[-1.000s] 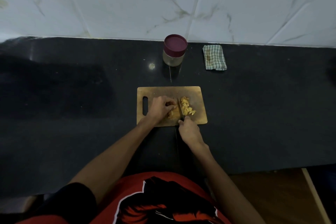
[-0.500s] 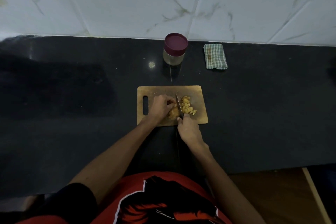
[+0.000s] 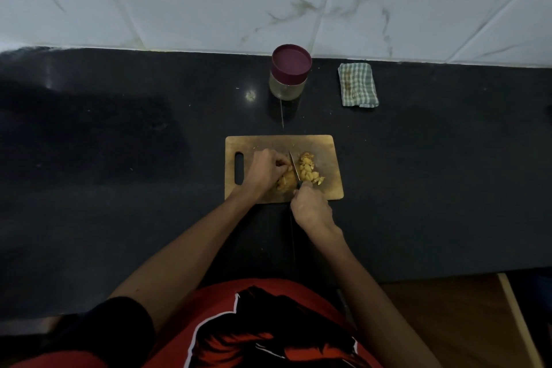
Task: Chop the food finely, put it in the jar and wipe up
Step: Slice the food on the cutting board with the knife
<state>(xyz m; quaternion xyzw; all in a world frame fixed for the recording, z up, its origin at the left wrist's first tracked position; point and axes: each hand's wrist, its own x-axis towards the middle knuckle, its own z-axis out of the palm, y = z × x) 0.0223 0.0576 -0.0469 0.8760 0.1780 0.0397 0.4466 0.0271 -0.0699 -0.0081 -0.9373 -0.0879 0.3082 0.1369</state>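
A wooden chopping board (image 3: 325, 146) lies flat on the dark countertop (image 3: 119, 188), w/ its handle slot on the person's left side. On the board is yellow food in two lots: an uncut lump (image 3: 285, 181) and a pile of cut pieces (image 3: 310, 172) just to the right of it.

The left hand (image 3: 264, 172) sits on the board, fingers curled down & bunched together, holding the uncut lump from the top (fingertips tucked in close to the blade). The right hand (image 3: 312, 207) is at the near edge of the board, fingers wrapped tight round the handle of a knife (image 3: 294, 166). The handle itself is hidden in the fist. The blade points away from the person and stands between the lump and the cut pieces, touching or almost touching the food; can't tell if the edge is down on the board.

Behind the board, near the wall, stands a clear jar (image 3: 288, 84) w/ a dark purple lid (image 3: 291, 61) on top, upright & closed. It is apart from the board. To the right of the jar lies a folded checked cloth (image 3: 358, 85), green & white, flat on the counter, w/ a brownish stain on it.

The wall behind is white marble-look tile (image 3: 209, 0). A red shirt w/ a black print (image 3: 268, 329) shows at the bottom
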